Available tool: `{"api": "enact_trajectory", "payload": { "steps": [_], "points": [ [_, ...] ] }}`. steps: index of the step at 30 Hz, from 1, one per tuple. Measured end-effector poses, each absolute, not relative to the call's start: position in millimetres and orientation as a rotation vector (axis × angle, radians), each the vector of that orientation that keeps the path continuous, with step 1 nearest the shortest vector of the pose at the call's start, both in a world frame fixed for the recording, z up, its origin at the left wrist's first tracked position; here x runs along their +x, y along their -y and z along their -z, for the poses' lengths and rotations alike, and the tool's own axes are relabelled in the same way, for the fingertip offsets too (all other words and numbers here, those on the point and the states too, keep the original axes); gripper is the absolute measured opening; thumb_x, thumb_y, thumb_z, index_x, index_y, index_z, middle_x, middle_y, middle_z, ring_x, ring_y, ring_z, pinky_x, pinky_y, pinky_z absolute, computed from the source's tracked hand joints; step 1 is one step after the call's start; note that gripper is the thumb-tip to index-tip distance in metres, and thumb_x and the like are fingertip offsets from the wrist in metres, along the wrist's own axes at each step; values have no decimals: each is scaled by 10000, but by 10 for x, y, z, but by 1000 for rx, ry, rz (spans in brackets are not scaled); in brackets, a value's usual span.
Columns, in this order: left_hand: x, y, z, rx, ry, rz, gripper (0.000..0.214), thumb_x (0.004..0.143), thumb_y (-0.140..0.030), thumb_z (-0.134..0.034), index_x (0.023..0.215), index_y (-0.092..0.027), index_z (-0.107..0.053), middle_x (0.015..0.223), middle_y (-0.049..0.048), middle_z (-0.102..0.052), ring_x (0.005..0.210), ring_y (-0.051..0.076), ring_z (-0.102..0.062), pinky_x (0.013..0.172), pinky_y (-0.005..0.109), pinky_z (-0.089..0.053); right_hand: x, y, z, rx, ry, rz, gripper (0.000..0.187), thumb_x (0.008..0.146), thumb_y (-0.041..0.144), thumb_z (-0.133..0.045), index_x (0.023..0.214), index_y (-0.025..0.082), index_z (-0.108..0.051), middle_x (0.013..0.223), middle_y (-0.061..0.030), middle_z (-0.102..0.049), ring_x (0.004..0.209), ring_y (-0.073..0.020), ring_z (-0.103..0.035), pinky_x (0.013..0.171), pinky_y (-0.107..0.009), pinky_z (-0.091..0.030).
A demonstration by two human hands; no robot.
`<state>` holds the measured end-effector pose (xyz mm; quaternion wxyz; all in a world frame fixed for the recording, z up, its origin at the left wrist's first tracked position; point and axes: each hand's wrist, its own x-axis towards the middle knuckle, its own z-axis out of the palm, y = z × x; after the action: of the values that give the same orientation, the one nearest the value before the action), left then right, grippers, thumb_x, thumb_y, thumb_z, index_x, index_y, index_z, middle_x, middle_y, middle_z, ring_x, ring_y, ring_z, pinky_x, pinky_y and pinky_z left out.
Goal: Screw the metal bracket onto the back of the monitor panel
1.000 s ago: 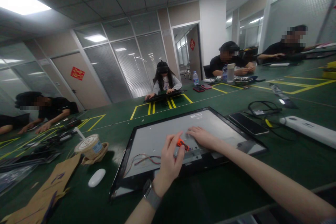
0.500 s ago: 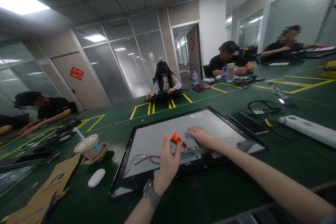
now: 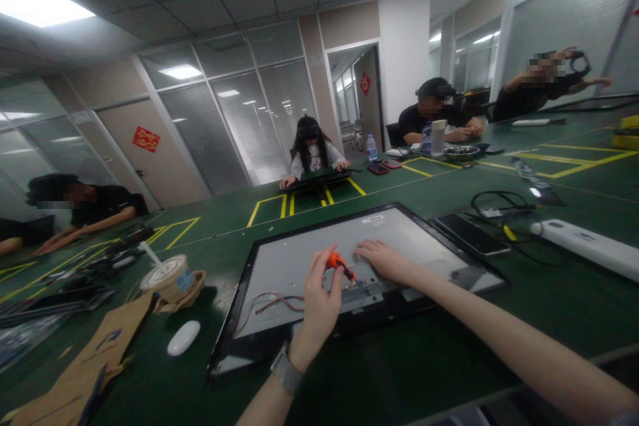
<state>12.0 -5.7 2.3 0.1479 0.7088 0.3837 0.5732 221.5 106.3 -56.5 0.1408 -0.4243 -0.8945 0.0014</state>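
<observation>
My left hand (image 3: 320, 296), with a watch (image 3: 287, 371) on its wrist, grips the orange handle of a screwdriver (image 3: 341, 264) between thumb and fingers. The screwdriver is tilted, its lower end at a metal bracket (image 3: 367, 297) near the front edge of a display panel (image 3: 289, 249). This panel lies flat, its grey back facing up inside a black frame. My right hand (image 3: 384, 259) rests on the grey back just right of the screwdriver, its fingers stretched out. Thin coloured wires (image 3: 274, 303) lie on the panel left of my left hand. Where the screwdriver tip sits is too small to make out.
Left of the panel are a white case (image 3: 184, 338), a lidded drink cup (image 3: 170, 277) and cardboard (image 3: 94, 363). To its right lie a phone (image 3: 472, 233), a black cable (image 3: 504, 203) and a white bar (image 3: 594, 246). Several other people sit around the green table (image 3: 224, 249).
My left hand and the screwdriver have shifted very slightly; my right hand stays put. Across the table, a person's hand has moved along a dark panel, and the person far right has raised an arm.
</observation>
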Motion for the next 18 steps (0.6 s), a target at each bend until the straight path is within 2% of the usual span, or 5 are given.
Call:
{"api": "enact_trajectory", "payload": {
  "steps": [3,9,15,18],
  "points": [
    [118,70,-39,2019,-1038,-1603,349,969,-248,-474,1303,-205,-562,1133,91,-631,1040,208,-630,932,366,-498,2222,-1071,577,-1224,2580,-6,573,849,-11,-421,1358,213,-561,1432,-158,-536,1338,-308,-485,1094,-540,-372],
    [121,90,-93,2099,-1150,-1694,225,892,-259,-622,1100,-211,-692,981,49,-592,899,190,-611,849,335,-511,2213,-1083,578,-1223,2581,-15,553,857,1,-420,1349,199,-572,1421,-172,-543,1325,-324,-496,1075,-552,-387],
    [108,83,-73,2074,-1056,-1656,334,958,-207,-483,1278,-198,-576,1085,80,-623,1011,198,-625,921,355,-495,2212,-1038,537,-1223,2587,-20,574,838,-28,-424,1351,183,-571,1423,-171,-542,1342,-314,-481,1094,-522,-377],
    [89,72,-63,2063,-1038,-1617,327,968,-235,-485,1282,-197,-568,1127,87,-637,1048,205,-625,941,364,-488,2211,-1028,525,-1229,2587,-19,574,841,-29,-416,1354,180,-569,1431,-177,-535,1341,-322,-482,1089,-532,-380]
  ]
}}
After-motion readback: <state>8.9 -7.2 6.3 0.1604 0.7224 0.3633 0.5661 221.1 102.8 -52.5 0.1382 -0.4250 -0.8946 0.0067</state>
